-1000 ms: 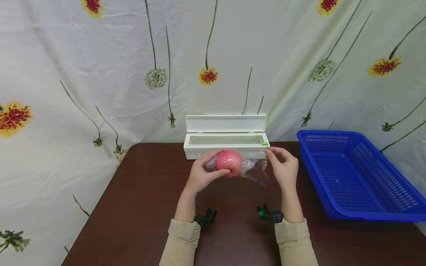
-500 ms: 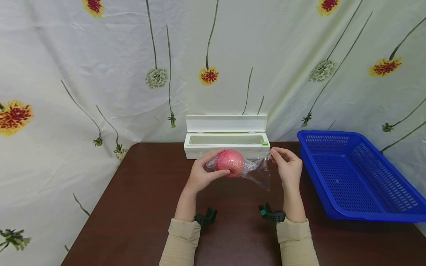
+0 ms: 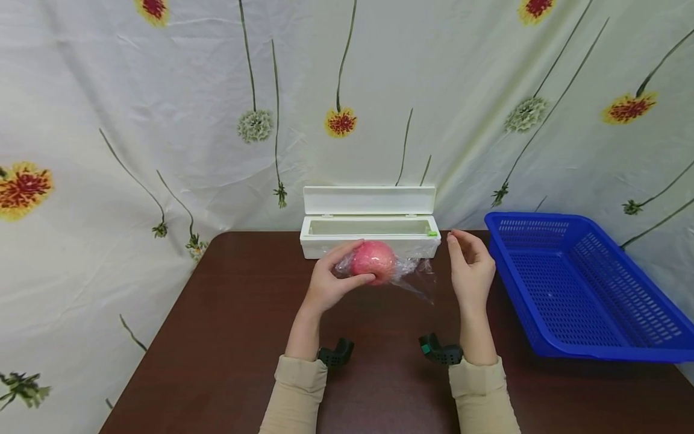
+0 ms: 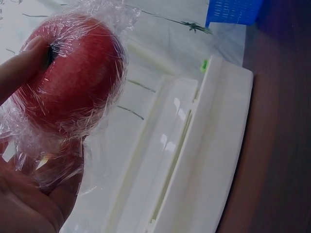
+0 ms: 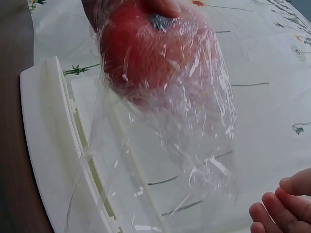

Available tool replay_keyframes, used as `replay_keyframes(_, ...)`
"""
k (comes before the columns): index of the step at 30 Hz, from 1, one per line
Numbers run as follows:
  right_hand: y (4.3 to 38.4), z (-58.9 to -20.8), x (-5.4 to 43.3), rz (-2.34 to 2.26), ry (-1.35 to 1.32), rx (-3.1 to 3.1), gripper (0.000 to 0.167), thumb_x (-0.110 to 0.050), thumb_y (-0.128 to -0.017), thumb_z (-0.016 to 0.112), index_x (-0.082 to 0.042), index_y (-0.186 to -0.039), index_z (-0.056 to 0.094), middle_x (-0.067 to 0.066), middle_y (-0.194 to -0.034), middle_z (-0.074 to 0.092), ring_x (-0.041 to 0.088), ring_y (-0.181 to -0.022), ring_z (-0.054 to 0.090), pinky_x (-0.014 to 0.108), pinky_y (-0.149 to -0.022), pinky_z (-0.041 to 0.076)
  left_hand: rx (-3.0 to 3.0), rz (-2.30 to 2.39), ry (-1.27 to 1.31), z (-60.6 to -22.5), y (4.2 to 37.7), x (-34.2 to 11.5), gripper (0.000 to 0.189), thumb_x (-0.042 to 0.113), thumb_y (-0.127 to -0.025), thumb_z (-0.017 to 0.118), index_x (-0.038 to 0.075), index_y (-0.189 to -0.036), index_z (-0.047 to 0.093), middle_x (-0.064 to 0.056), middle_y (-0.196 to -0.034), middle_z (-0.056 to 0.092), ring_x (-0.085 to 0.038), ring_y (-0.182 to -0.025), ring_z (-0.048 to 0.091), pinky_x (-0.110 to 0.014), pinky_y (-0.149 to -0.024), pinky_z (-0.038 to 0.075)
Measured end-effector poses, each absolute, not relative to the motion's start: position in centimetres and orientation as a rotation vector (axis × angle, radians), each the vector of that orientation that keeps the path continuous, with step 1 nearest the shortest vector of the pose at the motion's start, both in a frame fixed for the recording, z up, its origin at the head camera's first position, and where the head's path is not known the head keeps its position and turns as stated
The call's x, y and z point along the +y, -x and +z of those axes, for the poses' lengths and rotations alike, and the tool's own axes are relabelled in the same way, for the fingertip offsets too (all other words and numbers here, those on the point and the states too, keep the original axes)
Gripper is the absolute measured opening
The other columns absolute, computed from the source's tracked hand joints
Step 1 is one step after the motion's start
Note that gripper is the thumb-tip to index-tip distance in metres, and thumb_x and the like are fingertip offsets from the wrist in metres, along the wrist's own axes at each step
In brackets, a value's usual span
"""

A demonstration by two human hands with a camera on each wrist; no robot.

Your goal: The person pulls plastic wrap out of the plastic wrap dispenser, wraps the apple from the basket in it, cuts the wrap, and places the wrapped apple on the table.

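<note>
My left hand (image 3: 328, 283) grips a pinkish-red apple (image 3: 373, 262) between thumb and fingers. Clear plastic wrap (image 3: 414, 280) covers the fruit, and its loose end fans out to the right. In the left wrist view, the thumb presses near the dark hollow of the apple (image 4: 82, 73), and crumpled film (image 4: 53, 155) lies over the fingers. Just right of the film's free edge is my right hand (image 3: 473, 268), its fingers loosely bent and holding nothing. The right wrist view has a gap between those fingertips (image 5: 272, 204) and the hanging plastic wrap (image 5: 184, 160).
Behind the hands stands a long white box (image 3: 368, 246) with its lid raised and a green piece (image 3: 432, 233) at its right end. A blue perforated basket (image 3: 542, 289) sits on the right of the dark brown table (image 3: 233, 337). A flowered cloth (image 3: 206, 90) hangs behind.
The right hand pinched the wrap's end and drew it rightward; now it has let go and sits slightly higher. The film's end has fallen back left. The left hand keeps its hold.
</note>
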State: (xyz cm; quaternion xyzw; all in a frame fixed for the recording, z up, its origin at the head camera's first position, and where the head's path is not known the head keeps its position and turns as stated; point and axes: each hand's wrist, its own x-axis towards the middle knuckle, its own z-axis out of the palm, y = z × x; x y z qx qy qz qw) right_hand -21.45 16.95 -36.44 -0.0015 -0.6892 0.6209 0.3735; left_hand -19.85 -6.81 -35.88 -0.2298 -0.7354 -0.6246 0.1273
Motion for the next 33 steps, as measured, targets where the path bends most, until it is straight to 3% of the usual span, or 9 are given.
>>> replay_keyframes(7, 18.8, -33.8, 14.0, 1.514, -0.163, -1.814, 0.018, 0.001, -0.089, 0.061, 0.012, -0.103, 0.065, 0.023, -0.1, 0.066, 0.001, -0.082, 0.06, 0.013, -0.069, 0.046, -2.121, -1.766, 0.756, -36.6, 20.4, -6.3, 0.059, -0.005, -0.068, 0.08, -0.004, -0.123, 0.058, -0.018, -0.124, 0.057, -0.03, -0.114, 0.051, -0.042, -0.09, 0.048)
replay_keyframes(13, 17.4, -32.6, 11.9, 1.407, -0.285, -1.905, 0.018, 0.007, -0.086, 0.061, 0.012, -0.103, 0.065, 0.025, -0.098, 0.066, 0.028, -0.089, 0.065, 0.013, -0.061, 0.041, -2.135, -1.748, 0.771, -38.9, 22.0, -6.0, 0.063, 0.004, -0.068, 0.084, 0.009, -0.126, 0.061, -0.007, -0.125, 0.058, -0.022, -0.115, 0.051, -0.041, -0.09, 0.048)
replay_keyframes(17, 17.2, -32.7, 11.1, 1.4, -0.356, -1.945, 0.02, 0.007, -0.086, 0.062, 0.012, -0.105, 0.064, 0.026, -0.102, 0.065, 0.038, -0.094, 0.063, 0.034, -0.075, 0.053, -2.125, -1.757, 0.812, -39.2, 22.1, -5.7, 0.061, 0.01, -0.069, 0.084, 0.013, -0.126, 0.061, -0.002, -0.125, 0.058, -0.019, -0.113, 0.051, -0.037, -0.087, 0.05)
replay_keyframes(20, 17.6, -33.3, 10.9, 1.41, -0.378, -1.973, 0.021, 0.005, -0.086, 0.062, 0.01, -0.107, 0.065, 0.024, -0.105, 0.065, 0.038, -0.095, 0.063, 0.05, -0.078, 0.051, -2.148, -1.766, 0.817, -37.9, 21.0, -5.4, 0.06, 0.005, -0.07, 0.082, 0.007, -0.126, 0.06, -0.008, -0.126, 0.058, -0.023, -0.113, 0.051, -0.038, -0.088, 0.049)
replay_keyframes(24, 19.0, -35.2, 11.3, 1.431, -0.38, -2.003, 0.022, -0.004, -0.088, 0.064, 0.002, -0.11, 0.067, 0.018, -0.107, 0.066, 0.031, -0.096, 0.064, 0.046, -0.074, 0.054, -2.169, -1.774, 0.822, -36.0, 19.6, -5.1, 0.058, -0.003, -0.07, 0.079, -0.003, -0.124, 0.058, -0.019, -0.125, 0.056, -0.032, -0.113, 0.051, -0.04, -0.088, 0.049)
replay_keyframes(33, 20.0, -36.8, 11.6, 1.453, -0.385, -2.046, 0.026, -0.015, -0.09, 0.064, -0.004, -0.113, 0.066, 0.014, -0.106, 0.066, 0.024, -0.094, 0.064, 0.042, -0.078, 0.053, -2.102, -1.771, 0.846, -36.1, 19.6, -4.8, 0.057, -0.004, -0.07, 0.079, -0.005, -0.123, 0.058, -0.019, -0.124, 0.057, -0.031, -0.113, 0.052, -0.039, -0.088, 0.049)
